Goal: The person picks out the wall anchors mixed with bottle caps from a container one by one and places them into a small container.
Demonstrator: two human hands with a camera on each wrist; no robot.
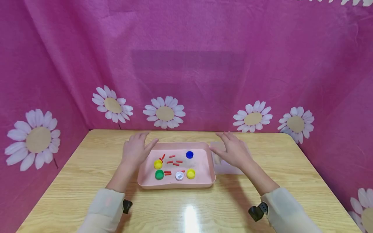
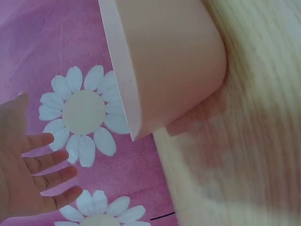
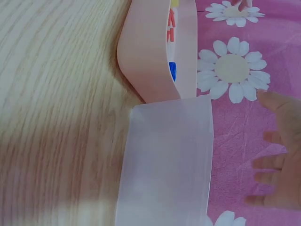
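A pink tray [image 1: 176, 186] lies on the table, holding several bottle caps and short red sticks. A blue cap [image 1: 189, 154] sits at its back right, a green cap [image 1: 159, 174] at the front left, a white cap [image 1: 179, 176] at the front. One yellow cap [image 1: 158, 164] is on the left, another yellow cap [image 1: 190, 173] at the front right. Red sticks [image 1: 170, 162] are scattered between them. Fingers spread, my left hand [image 1: 135, 149] hovers at the tray's left end, holding nothing. My right hand [image 1: 231, 150], also empty with fingers extended, is above a translucent container [image 3: 167, 160].
The translucent container stands directly right of the tray. Beneath everything is a light wooden table [image 1: 163, 210]. A pink curtain [image 1: 186, 74] with white daisies rises behind the table and along both sides.
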